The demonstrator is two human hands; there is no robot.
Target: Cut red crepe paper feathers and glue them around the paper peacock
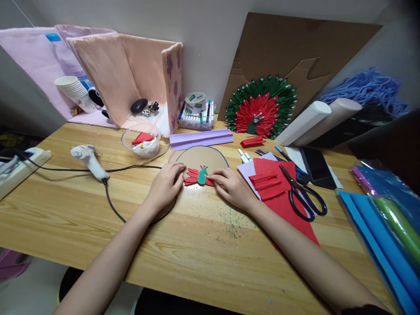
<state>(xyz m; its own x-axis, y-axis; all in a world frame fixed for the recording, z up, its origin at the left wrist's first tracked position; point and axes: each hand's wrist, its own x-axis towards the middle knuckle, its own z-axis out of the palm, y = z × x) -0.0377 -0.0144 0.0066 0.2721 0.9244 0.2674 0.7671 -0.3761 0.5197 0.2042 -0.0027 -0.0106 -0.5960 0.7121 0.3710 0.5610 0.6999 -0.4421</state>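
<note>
A small green paper peacock (202, 176) with a crest lies on a round-topped cardboard piece (200, 155) edged in blue. Red crepe-paper petals (191, 176) fan out at its left, and another red petal shows at its right. My left hand (166, 186) lies over the left side of the cardboard, fingers curled together and gripping its edge beside the petals. With thumb and forefinger closed, my right hand (234, 187) pinches the red petal at the peacock's right. The fingertips hide part of that petal.
Black scissors (300, 192) lie on red crepe paper (292, 218) at right. A white glue gun (90, 162) with a black cord is at left, near a clear bowl (126, 142). Behind stand a finished peacock (241, 113), a purple strip (201, 139) and markers (197, 118).
</note>
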